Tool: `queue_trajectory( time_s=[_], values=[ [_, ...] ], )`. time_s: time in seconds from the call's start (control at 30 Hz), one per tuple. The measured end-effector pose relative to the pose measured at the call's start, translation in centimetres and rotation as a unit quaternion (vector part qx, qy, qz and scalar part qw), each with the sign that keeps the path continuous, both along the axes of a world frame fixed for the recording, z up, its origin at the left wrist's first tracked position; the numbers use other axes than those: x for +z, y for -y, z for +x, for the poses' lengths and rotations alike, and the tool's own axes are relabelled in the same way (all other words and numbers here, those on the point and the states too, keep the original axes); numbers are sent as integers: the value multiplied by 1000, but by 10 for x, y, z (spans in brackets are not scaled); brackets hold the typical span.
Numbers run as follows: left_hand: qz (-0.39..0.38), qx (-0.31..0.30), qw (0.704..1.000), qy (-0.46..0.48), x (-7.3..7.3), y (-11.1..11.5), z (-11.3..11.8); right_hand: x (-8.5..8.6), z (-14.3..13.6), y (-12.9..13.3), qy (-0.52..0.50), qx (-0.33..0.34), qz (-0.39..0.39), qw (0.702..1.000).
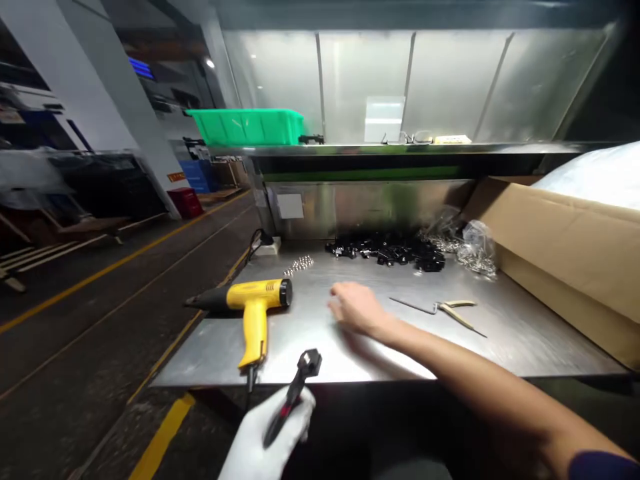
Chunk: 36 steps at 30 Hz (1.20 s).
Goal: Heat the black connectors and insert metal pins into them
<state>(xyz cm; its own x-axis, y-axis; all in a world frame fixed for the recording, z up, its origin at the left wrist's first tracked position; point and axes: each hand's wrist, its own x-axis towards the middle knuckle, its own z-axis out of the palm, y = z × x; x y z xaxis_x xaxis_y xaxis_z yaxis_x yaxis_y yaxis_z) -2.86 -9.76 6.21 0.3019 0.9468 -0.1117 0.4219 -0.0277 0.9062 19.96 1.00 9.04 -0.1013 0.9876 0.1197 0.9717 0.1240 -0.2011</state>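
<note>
My left hand [273, 433], in a white glove, grips a black lever-like part [296, 390] with a block-shaped head and a bit of red on its handle. That part is held up near the front edge of the metal table. My bare right hand [357, 308] is over the middle of the table, fingers loosely bent and slightly apart, with nothing visible in them. Small shiny metal pieces [300, 265] lie beyond it to the left. A yellow heat gun [255, 307] rests on the left side. Pliers with pale handles [457, 313] lie right of my right hand, beside a thin hex key [413, 305].
Black parts [395, 250] are heaped along the back, with bagged metal pieces [477, 250] beside them. A large cardboard box [565, 247] borders the right side. Above, a shelf [350, 149] carries a green bin [247, 127]. A power strip [267, 246] sits at the back left.
</note>
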Motion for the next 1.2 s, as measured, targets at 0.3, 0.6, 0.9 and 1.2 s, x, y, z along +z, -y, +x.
queue_trajectory(
  time_s=[0.3,0.6,0.9,1.2],
  values=[
    [219,-25,962,-160,-14,-87,87,-60,181,40,67,-104,-37,992],
    [348,-43,863,-365,-33,-115,106,-59,180,37,-90,2,-11,996],
    [325,-80,825,-455,-30,-117,111,-76,162,39,-214,176,121,953],
    [323,-101,814,-473,-27,-118,111,-77,163,34,-206,179,78,959]
  ],
)
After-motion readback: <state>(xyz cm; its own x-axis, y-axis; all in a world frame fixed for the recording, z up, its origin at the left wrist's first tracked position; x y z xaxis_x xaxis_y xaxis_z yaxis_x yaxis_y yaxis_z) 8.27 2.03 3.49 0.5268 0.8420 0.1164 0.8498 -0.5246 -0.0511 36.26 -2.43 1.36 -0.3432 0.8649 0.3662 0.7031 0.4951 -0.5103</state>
